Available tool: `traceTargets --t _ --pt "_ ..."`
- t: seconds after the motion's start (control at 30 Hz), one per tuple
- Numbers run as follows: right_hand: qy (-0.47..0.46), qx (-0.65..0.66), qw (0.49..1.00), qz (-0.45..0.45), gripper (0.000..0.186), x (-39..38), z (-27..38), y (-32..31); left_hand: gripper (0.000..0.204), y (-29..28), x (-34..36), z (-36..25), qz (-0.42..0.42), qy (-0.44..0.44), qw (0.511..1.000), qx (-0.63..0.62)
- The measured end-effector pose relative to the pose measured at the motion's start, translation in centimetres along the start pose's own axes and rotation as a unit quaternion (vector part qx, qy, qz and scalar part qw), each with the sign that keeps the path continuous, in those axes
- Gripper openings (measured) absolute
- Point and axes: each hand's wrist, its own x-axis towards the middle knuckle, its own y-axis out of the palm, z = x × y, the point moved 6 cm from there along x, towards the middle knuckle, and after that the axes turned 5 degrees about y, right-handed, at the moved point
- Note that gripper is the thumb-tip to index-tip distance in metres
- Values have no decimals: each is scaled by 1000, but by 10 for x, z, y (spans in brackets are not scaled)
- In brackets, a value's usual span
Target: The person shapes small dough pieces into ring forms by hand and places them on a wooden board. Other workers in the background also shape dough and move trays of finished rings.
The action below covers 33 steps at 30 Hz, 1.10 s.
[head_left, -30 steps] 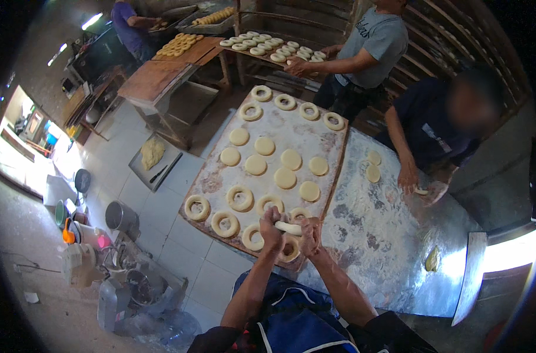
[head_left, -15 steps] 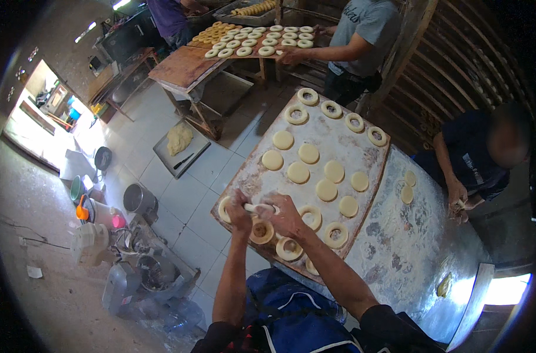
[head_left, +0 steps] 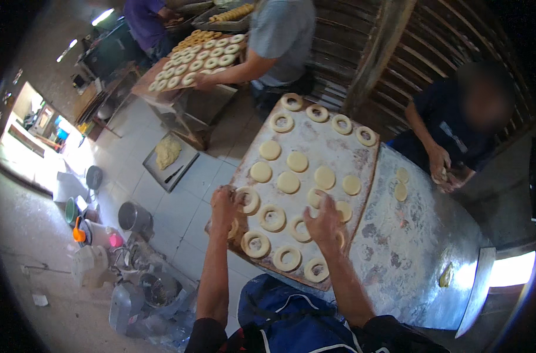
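Observation:
A floury wooden board [head_left: 353,154] lies before me with dough rings and flat dough discs on it. At its left edge my left hand [head_left: 223,207] is beside a dough ring [head_left: 248,200], fingers loosely apart and holding nothing that I can see. My right hand [head_left: 322,222] hovers with spread fingers over a pale dough disc [head_left: 315,197], partly covering it. More rings, such as one ring [head_left: 272,217] between my hands, lie in the near rows. Several uncut discs [head_left: 288,182] occupy the middle, and further rings [head_left: 342,124] line the far edge.
A co-worker [head_left: 282,41] in grey holds a board of dough rings [head_left: 198,63] at a far table. Another person [head_left: 456,117] handles dough to the right, by a floury metal table [head_left: 421,253]. A dough tray [head_left: 169,160] and a metal pot [head_left: 135,217] stand on the floor.
The dough ring that both my hands were holding now lies on the board, and my hands have moved apart. The co-worker in grey has shifted left with the board of rings.

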Motion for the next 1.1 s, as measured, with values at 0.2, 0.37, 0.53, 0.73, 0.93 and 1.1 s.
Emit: traceTargets --t 0.2,0.37,0.53,0.73,0.93,1.1 --pt "67 -214 972 -71 54 1 -81 -62 47 34 1 -90 -118 40 992 32" --pt "125 -94 984 80 48 6 -96 -67 47 139 -7 -200 13 108 985 137" --pt "103 22 994 33 36 -49 -115 -135 37 164 1 -228 128 136 979 82" --pt "256 -69 964 -29 37 -134 -244 -252 32 161 -59 -320 56 221 965 -126" --pt "241 -117 959 -91 37 -164 -300 -275 39 223 -155 -429 39 301 947 -108" --pt "285 262 919 -77 48 -193 -288 -279 33 278 -217 -446 262 115 890 -355"
